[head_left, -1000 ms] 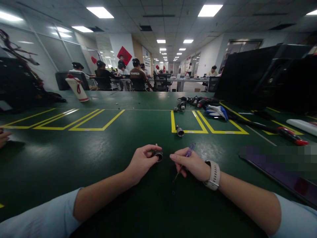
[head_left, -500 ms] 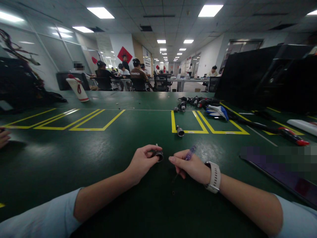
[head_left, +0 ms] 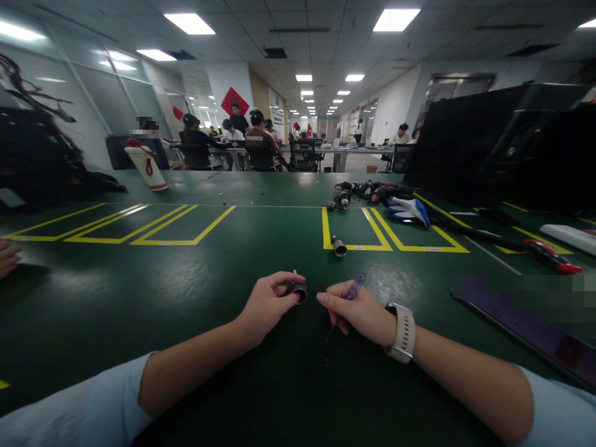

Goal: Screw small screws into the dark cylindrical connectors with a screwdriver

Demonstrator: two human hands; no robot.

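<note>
Between thumb and fingers, my left hand pinches a small dark metal cylinder, its round hollow end turned toward me. To its right, my right hand grips a screwdriver with a clear purple handle. The screwdriver's thin shaft slants down and to the left below the fingers, with its tip just above the table or on it; I cannot tell which. Just below the tip, a tiny dark ring-like piece lies on the green table. The two hands are apart.
A similar metal part lies at a yellow-taped outline. Farther back are a pile of metal parts and cables and a blue-white glove. A red-black tool and purple panel lie right. Another person's hand shows far left.
The screwdriver has tilted slightly, its handle shifting left and its tip a little right. My left hand and the metal cylinder stay put. The other person's hand has shifted slightly.
</note>
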